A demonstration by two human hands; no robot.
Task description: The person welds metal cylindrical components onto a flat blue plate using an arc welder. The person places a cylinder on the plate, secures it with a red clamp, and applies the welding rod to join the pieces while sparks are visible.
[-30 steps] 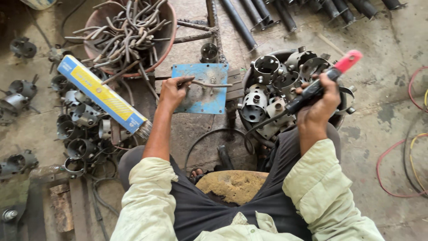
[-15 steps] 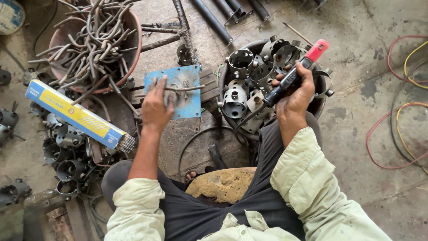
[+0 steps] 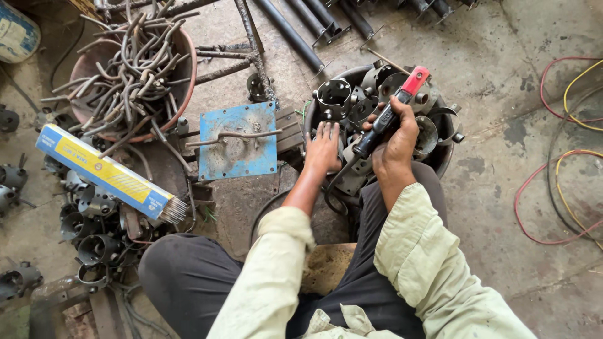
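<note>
Fingers of the right hand (image 3: 396, 141) wrap the black grip of a red-tipped electrode holder (image 3: 389, 116), held slanting over the basin (image 3: 443, 160) of grey metal sockets (image 3: 335, 95). Fingers of the left hand (image 3: 323, 147) lie spread and flat on the sockets at the basin's near-left rim. Left of the basin lies a blue steel plate (image 3: 239, 150) bearing a bent rod (image 3: 235, 135); farther left, an open box of welding rods (image 3: 107, 172).
</note>
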